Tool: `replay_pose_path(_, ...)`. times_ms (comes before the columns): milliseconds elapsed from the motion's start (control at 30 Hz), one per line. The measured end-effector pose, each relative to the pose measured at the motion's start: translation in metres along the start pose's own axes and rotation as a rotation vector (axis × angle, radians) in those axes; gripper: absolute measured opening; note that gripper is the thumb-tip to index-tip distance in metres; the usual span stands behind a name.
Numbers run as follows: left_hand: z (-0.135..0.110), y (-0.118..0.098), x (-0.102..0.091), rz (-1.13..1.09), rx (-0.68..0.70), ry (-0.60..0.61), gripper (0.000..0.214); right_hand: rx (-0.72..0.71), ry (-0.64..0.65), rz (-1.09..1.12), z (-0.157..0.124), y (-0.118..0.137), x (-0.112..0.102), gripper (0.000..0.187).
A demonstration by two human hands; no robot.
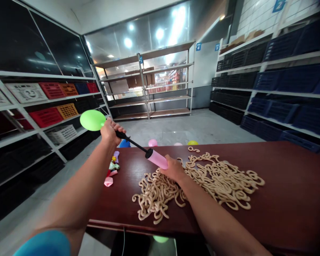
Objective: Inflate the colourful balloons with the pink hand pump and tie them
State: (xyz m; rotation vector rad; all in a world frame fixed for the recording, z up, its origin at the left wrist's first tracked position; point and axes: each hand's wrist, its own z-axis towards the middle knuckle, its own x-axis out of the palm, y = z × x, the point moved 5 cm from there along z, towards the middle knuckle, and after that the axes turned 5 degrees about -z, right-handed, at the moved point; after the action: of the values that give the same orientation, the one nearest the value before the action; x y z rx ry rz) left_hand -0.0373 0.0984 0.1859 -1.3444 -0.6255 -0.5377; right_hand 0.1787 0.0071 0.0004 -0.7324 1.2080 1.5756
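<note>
My left hand (111, 132) is closed around the black end of a balloon pump (157, 159), beside the neck of a light green, partly inflated balloon (92, 120). The balloon points away to the left. My right hand (174, 168) grips the far end of the pump's pink barrel, and the black rod between my hands is drawn out. The pump slants down to the right above the dark red table (285, 185). Beneath and beside my right hand lie heaps of curly beige strands (218, 181). Uninflated balloons (112, 167) in several colours lie near the table's left edge.
Inflated balloons, including a blue one (125, 143), a pink one (153, 143) and a yellow one (192, 142), show past the table's far edge. A green balloon (160, 239) is below the near edge. Shelves with crates (46, 119) line the left; dark bins (278, 112) fill the right.
</note>
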Motion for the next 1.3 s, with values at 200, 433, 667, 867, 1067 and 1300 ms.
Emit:
replay_pose_path(200,-0.026,0.067,-0.010,-0.020,-0.058,0.002,0.041,-0.015,-0.004,-0.036,-0.002,0.001,0.000,0.036)
replay_pose_path(433,-0.034,0.082,-0.006,0.001,-0.069,0.046,0.043,-0.039,-0.045,-0.033,-0.003,0.007,-0.008,0.038)
replay_pose_path(667,-0.004,-0.004,-0.006,0.000,0.007,-0.021,0.039,-0.020,-0.030,-0.011,-0.001,0.007,-0.010,0.041)
replay_pose_path(867,0.004,-0.019,-0.004,0.029,0.034,0.011,0.038,-0.009,-0.011,-0.003,-0.002,0.006,0.000,0.037)
replay_pose_path(1067,-0.017,0.052,-0.011,0.011,-0.054,0.006,0.040,-0.038,-0.039,-0.040,-0.003,0.004,0.003,0.035)
replay_pose_path(1300,-0.034,0.095,-0.007,-0.005,-0.095,0.035,0.043,-0.043,-0.054,-0.021,-0.004,0.003,-0.001,0.037)
